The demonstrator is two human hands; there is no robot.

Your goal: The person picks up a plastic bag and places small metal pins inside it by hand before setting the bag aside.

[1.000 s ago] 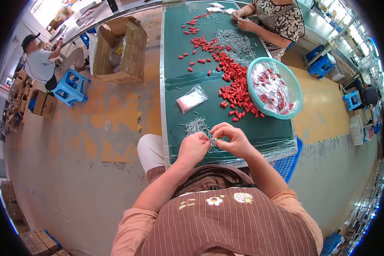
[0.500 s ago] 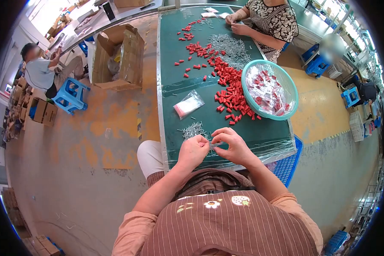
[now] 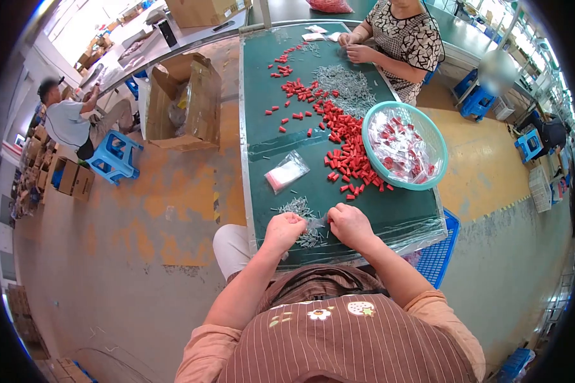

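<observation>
My left hand (image 3: 283, 233) is closed, its fingertips pinched at the near pile of grey screws (image 3: 299, 207). My right hand (image 3: 350, 225) is closed too, just right of it, with a small clear plastic bag (image 3: 315, 223) between the two hands. Beyond them lies a packet of small bags (image 3: 287, 172) on the green table. Red plastic plugs (image 3: 348, 153) are heaped in the middle, beside a turquoise basket (image 3: 369, 153) of filled bags. A larger pile of screws (image 3: 348, 89) lies farther back.
A co-worker (image 3: 406, 45) sits at the table's far right, hands over the table. An open cardboard box (image 3: 201, 108) and a blue stool (image 3: 114, 156) stand on the left, near another seated person (image 3: 67, 121). A blue crate (image 3: 444, 252) is beside the table's right edge.
My hands have moved slightly apart, and the fingers of my right hand are more curled. The whole view has shifted a little, with the table lower in it.
</observation>
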